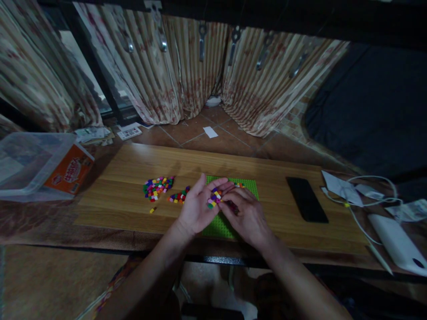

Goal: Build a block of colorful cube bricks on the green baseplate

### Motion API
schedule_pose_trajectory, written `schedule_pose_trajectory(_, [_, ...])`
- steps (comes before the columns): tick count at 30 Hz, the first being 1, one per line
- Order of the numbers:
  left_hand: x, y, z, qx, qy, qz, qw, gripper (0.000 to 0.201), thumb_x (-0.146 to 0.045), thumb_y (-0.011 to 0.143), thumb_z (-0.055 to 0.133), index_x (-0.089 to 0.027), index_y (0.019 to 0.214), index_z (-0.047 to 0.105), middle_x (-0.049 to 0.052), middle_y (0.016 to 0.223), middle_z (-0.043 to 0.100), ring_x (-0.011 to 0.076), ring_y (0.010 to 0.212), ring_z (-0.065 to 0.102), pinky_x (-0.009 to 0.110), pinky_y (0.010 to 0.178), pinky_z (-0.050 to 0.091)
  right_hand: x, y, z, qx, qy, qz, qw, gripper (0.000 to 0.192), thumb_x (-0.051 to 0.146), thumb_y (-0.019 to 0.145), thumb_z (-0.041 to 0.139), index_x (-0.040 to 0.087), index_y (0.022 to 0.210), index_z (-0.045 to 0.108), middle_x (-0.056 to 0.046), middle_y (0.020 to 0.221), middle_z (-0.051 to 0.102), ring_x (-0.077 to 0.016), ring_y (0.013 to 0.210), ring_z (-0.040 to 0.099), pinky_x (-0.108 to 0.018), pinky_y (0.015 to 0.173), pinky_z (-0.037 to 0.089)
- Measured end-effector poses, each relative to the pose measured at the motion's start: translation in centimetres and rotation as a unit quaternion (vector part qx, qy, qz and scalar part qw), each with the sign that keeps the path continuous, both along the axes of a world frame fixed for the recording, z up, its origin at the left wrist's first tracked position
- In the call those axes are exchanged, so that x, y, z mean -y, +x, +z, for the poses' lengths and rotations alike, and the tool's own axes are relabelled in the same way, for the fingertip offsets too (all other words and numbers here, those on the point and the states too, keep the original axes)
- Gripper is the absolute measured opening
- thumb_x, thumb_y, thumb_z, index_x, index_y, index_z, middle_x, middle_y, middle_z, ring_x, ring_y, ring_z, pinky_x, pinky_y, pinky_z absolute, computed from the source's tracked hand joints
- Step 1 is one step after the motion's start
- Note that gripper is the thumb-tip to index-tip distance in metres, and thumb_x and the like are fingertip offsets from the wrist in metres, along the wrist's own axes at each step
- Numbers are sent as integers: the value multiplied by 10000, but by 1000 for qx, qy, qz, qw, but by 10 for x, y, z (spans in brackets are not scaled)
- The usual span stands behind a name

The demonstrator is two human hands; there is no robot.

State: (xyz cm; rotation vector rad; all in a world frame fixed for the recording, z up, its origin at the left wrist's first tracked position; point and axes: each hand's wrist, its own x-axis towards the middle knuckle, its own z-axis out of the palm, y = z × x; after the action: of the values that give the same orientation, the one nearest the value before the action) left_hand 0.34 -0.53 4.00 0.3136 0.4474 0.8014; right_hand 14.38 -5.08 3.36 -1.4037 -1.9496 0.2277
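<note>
I see my left hand (pixel 196 206) lying palm up and cupped over the near left corner of the flat green studded baseplate (pixel 245 186), a small heap of multicoloured plastic bricks (pixel 215 198) resting in it. My right hand (pixel 245 215) lies over the baseplate, its fingertips pinched on the heap. A loose pile of coloured bricks (pixel 156 186) sits left of the baseplate, a black phone (pixel 307 200) to its right.
</note>
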Motion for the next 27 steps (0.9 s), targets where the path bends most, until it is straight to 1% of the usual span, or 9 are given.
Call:
schedule_pose_trajectory(4, [1,1,1,-3,-6,3,1000,506,-571,852,495,-115,984,672,167,1081,674,266,1095,606,347,898,482,2,-1,6,-39,-14,5,999,92,167,839,596,241,796,629,-24,874,682,-199,890,627,-365,863,494])
schedule_pose_trajectory(6, [1,0,3,-5,-12,5,1000,508,-563,860,489,-107,986,675,172,1081,676,260,1084,614,334,886,491,2,3,8,-70,-27,-2,997,90,172,841,595,237,788,628,-12,844,686,-178,829,639,-323,797,512])
schedule_pose_trajectory(8, [0,-2,4,-6,-20,18,1000,488,-536,874,484,-100,973,680,171,1081,677,250,1072,623,327,897,496,1,11,7,-97,-42,-24,994,65,203,851,595,233,831,649,-9,834,693,-164,758,646,-297,724,521])
schedule_pose_trajectory(10, [-4,-5,4,-18,-32,43,998,447,-487,891,484,-92,933,687,163,1046,686,235,1041,637,326,913,499,0,23,3,-123,-48,-49,990,108,245,863,594,234,933,675,-20,881,709,-167,754,661,-300,710,530])
schedule_pose_trajectory(12, [-8,-9,1,-55,-44,82,994,378,-421,897,505,-95,861,693,136,945,699,200,945,660,303,878,517,-2,36,-1,-136,-52,-64,987,162,274,871,591,237,996,688,-34,947,722,-184,810,680,-319,743,539])
schedule_pose_trajectory(15, [-14,-13,-5,-127,-64,132,981,289,-314,892,540,-111,742,681,77,773,682,126,741,648,237,740,536,-2,51,-3,-112,-66,-71,989,136,285,875,587,232,906,708,-34,917,731,-197,816,687,-326,741,538])
schedule_pose_trajectory(18, [-15,-13,-7,-154,-78,137,975,287,-259,899,527,-109,702,671,59,723,664,102,671,627,211,673,528,-2,54,-3,-85,-74,-64,992,131,270,880,576,226,877,699,-28,868,725,-191,776,680,-323,729,531])
schedule_pose_trajectory(22, [-12,-8,-4,-159,-78,115,977,279,-234,901,525,-96,706,671,58,714,658,110,678,634,225,674,536,-2,47,-10,-60,-58,-39,996,107,252,876,589,237,876,695,-40,945,694,-208,913,645,-362,840,498])
schedule_pose_trajectory(27, [-12,-7,-4,-158,-76,114,978,265,-222,901,527,-95,717,668,59,722,663,106,670,629,219,669,537,-5,43,-29,-102,-51,-92,989,68,291,824,663,277,832,730,-49,1152,607,-251,1100,549,-449,969,420])
